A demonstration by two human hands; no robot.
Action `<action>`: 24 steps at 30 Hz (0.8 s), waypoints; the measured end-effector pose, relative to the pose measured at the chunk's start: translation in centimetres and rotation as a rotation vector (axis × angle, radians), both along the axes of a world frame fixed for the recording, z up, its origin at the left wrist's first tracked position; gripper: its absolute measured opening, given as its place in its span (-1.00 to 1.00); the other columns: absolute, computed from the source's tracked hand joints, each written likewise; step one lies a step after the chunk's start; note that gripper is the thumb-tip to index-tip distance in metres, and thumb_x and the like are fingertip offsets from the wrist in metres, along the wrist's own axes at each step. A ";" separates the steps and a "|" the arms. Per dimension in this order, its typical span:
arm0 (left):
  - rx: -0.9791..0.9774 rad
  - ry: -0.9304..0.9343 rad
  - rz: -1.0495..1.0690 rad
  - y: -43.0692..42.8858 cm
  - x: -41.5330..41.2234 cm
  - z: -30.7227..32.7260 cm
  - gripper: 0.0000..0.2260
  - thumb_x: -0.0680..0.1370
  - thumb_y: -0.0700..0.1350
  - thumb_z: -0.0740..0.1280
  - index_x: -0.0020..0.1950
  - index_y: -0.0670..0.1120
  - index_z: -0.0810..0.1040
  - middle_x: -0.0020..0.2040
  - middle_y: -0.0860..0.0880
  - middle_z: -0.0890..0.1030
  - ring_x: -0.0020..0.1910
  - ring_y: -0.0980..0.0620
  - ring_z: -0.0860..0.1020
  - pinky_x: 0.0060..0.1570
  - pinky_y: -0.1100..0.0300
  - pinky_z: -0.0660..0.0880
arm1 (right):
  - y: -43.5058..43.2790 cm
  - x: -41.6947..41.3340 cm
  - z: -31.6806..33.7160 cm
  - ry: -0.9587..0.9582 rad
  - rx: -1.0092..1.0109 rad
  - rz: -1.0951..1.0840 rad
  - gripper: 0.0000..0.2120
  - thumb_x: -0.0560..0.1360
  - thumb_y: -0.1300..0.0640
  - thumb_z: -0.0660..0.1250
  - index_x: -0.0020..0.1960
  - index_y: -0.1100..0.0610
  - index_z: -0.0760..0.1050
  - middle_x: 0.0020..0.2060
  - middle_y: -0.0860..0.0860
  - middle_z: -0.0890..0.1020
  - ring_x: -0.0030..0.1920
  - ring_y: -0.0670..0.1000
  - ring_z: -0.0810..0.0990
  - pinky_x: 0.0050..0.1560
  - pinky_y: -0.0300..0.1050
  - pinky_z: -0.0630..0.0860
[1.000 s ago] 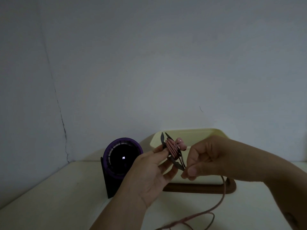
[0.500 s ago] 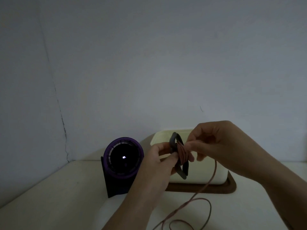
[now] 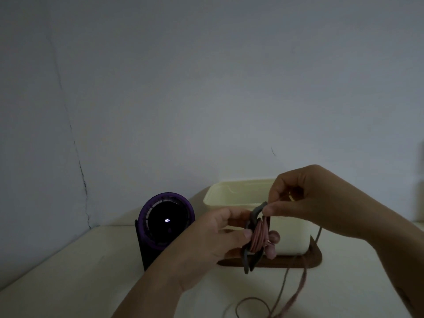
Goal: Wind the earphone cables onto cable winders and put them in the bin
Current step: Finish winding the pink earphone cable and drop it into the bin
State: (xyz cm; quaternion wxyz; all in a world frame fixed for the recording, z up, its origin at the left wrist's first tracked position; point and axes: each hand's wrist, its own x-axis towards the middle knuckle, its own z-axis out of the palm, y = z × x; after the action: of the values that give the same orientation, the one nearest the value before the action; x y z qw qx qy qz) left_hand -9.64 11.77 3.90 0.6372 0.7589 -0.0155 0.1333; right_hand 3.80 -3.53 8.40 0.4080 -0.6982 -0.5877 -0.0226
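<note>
At the near edge of the table [image 3: 57, 271], a loose run of pink cable [image 3: 300, 286] lies in a loop. Two strands rise from it, blurred, toward the hands. Just above, both hands meet over the table in front of the bin.

The left hand [image 3: 213, 239] grips a grey winder [image 3: 248, 260], with the thumb on the near face and the fingers curled round behind it. The winder is held in the air on edge, tilted a little. Pink cable is wrapped in several turns round its middle. Two pink earbuds [image 3: 273, 237] hang against its right side, touching the coil.

The right hand [image 3: 309, 203] comes in from the right with its fingers curled. Its thumb and fingertips pinch the cable at the top edge of the winder. One strand drops from under this wrist toward the table.

Just behind the hands stands a cream bin [image 3: 229, 196], open at the top, on a dark brown tray [image 3: 305, 263]. What lies inside the bin cannot be seen. To the left of the bin, close beside it, a purple gadget [image 3: 167, 221] stands on a dark base. It has a round dark face, and a small light glows at the centre.

Behind everything is a plain pale wall [image 3: 229, 88]. A thin crack [image 3: 78, 157] runs down its left part to the table.
</note>
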 end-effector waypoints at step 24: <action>-0.514 -0.295 0.137 -0.1 0.6 1.1 -0.70 0.46 -0.25 0.24 0.18 -0.22 0.56 0.10 -0.16 0.67 -0.02 -0.01 0.67 -0.02 0.10 0.61 | 5.2 -0.2 -4.9 0.166 0.084 0.025 -0.70 0.56 0.07 0.24 -0.33 0.08 0.47 -0.53 -0.11 0.36 -0.49 -0.13 0.26 -0.41 -0.22 0.20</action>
State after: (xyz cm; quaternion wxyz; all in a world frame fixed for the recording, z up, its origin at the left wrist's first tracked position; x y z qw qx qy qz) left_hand -9.00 11.64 4.95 0.7887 0.5445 -0.0223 0.2845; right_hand 3.64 1.66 3.53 0.4845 -0.6727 -0.5590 0.0157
